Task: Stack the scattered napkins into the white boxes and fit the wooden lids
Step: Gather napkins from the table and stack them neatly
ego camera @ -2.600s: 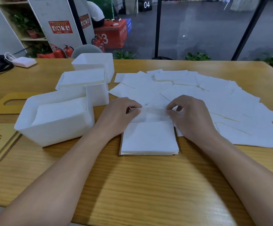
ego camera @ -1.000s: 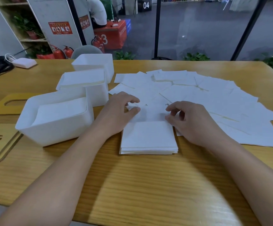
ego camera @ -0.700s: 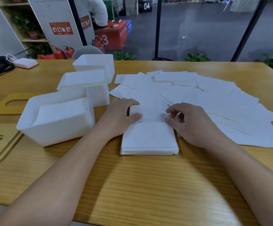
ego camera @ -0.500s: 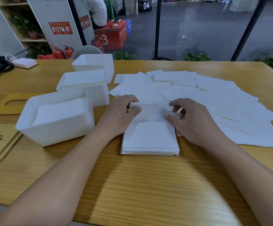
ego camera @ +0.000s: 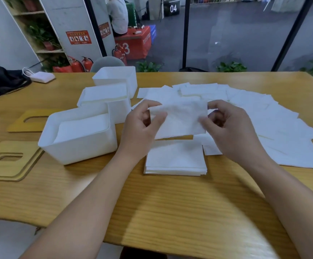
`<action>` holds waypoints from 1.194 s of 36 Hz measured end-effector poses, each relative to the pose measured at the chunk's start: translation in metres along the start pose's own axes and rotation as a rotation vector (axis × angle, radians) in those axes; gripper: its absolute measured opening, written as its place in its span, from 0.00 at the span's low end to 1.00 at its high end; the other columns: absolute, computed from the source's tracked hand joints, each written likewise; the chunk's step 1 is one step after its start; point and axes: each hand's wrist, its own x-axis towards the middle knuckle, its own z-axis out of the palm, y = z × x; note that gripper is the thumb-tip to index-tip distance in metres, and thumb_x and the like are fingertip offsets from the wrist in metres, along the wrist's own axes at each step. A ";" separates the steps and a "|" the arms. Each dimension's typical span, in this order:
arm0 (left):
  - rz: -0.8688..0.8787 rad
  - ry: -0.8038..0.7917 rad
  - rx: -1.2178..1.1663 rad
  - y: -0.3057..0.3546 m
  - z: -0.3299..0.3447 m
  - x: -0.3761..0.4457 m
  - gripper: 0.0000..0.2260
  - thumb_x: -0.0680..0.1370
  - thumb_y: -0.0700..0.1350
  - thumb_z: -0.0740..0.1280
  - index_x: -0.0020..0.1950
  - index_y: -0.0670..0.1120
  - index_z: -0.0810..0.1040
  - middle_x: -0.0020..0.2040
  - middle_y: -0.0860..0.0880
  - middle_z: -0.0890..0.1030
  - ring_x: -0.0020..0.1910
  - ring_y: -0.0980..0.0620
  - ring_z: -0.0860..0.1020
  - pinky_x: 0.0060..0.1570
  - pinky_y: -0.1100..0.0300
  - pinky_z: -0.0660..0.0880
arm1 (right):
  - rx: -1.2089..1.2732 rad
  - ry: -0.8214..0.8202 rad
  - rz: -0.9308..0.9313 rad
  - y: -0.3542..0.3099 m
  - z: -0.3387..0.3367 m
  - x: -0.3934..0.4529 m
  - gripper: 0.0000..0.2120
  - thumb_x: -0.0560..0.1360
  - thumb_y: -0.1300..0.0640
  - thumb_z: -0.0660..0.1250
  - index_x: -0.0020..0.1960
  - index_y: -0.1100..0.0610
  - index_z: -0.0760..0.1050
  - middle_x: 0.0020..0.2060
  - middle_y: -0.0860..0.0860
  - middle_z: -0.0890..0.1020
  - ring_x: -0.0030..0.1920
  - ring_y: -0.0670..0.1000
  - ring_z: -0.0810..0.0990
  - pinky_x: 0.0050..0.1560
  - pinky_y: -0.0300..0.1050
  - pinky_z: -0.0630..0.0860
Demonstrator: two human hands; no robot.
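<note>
Since the earlier frames, both hands have risen from the table, and we now see one napkin (ego camera: pixel 178 119) lifted clear of the spread. The wooden table (ego camera: pixel 170 212) fills the view, backed by a glass wall giving onto a dim hall. The scattered napkins (ego camera: pixel 264 116) fan across its far right half. Three white boxes (ego camera: pixel 81 144) stand in a row to the left: the near one part-filled, the middle one brimming, the far one apparently empty, though its floor is hidden from us. Wooden lids (ego camera: pixel 11 165) lie flat at the left edge. The neat stack (ego camera: pixel 175 159) sits directly beneath the raised napkin, its long axis running left to right. The left hand (ego camera: pixel 140 128) and right hand (ego camera: pixel 226 129) each pinch one side edge between thumb and curled fingers, holding the sheet taut. We judge that the coming move is straight down onto the stack, both hands being equally near.
</note>
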 end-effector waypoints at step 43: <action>-0.329 -0.093 -0.021 0.038 -0.019 -0.076 0.27 0.73 0.47 0.84 0.66 0.61 0.76 0.54 0.52 0.87 0.53 0.50 0.86 0.60 0.44 0.83 | 0.267 -0.221 0.253 -0.028 0.006 -0.051 0.16 0.70 0.57 0.84 0.53 0.50 0.83 0.46 0.51 0.86 0.45 0.53 0.85 0.44 0.49 0.78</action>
